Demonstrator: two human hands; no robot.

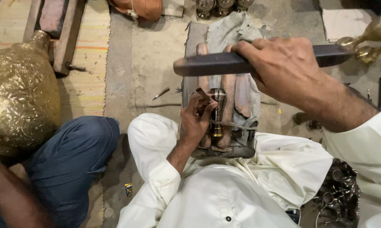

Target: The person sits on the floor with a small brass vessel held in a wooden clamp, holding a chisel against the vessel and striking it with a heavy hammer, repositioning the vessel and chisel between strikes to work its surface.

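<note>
My right hand grips a dark wooden mallet bar and holds it level above the work block. Below it, my left hand pinches a small brown chisel with its tip against a ribbed brass piece. That brass piece lies lengthwise between wooden bars on a cloth-covered block and is tied down by a cord. My white-clothed knees frame the block on both sides.
A large embossed brass vessel stands at the left beside another person's blue-trousered leg. A loose metal punch lies on the concrete floor. Brass ware is at the upper right, small metal parts at the lower right.
</note>
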